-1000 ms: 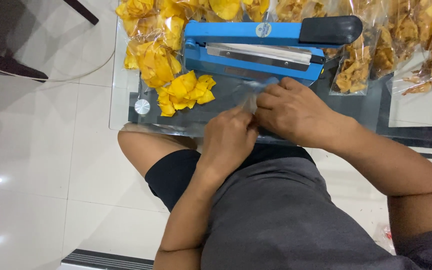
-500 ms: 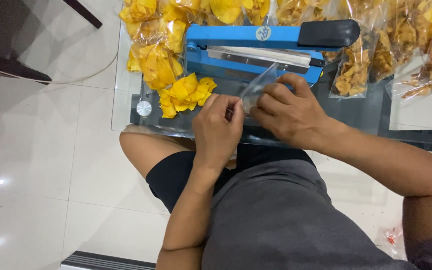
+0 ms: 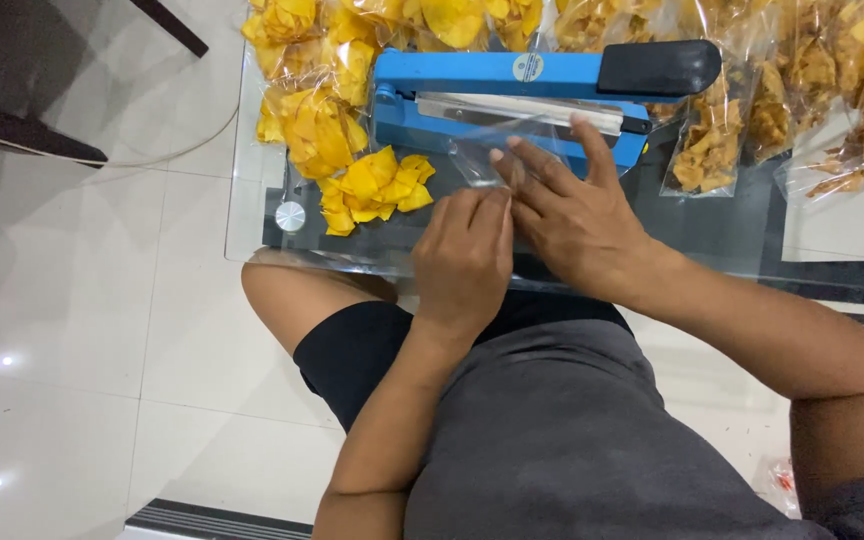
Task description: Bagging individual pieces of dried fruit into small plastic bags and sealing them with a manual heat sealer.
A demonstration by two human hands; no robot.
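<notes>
Low glass-topped table point(image 3: 252, 215) carries everything; person sits at its near edge, knee under the glass. Biggest item on it: blue impulse heat sealer with black handle grip point(image 3: 542, 75), arm raised, sealing strip exposed beneath. Around it, piles of sealed clear bags of yellow-orange chips point(image 3: 317, 125) on the left and further clear bags of browner chips point(image 3: 717, 140) on the right and along the back. Loose heap of yellow chips point(image 3: 372, 185) sits on the glass just left of the hands. Change versus a second ago: both hands have moved up from the table edge toward the sealer, and the thin clear plastic bag point(image 3: 482, 160) now lies flatter, its open end just beside the sealing strip, not yet under the arm as far as I can tell. Right hand point(image 3: 577, 215) is spread, fingers extended and pressing the bag flat on the glass. Left hand point(image 3: 467, 255) is curled, fingertips pinching the bag's near edge; exact contact is partly hidden by the knuckles. Bag looks empty, film too transparent to be sure. My read: smoothing and lining up the bag is the step in hand.
</notes>
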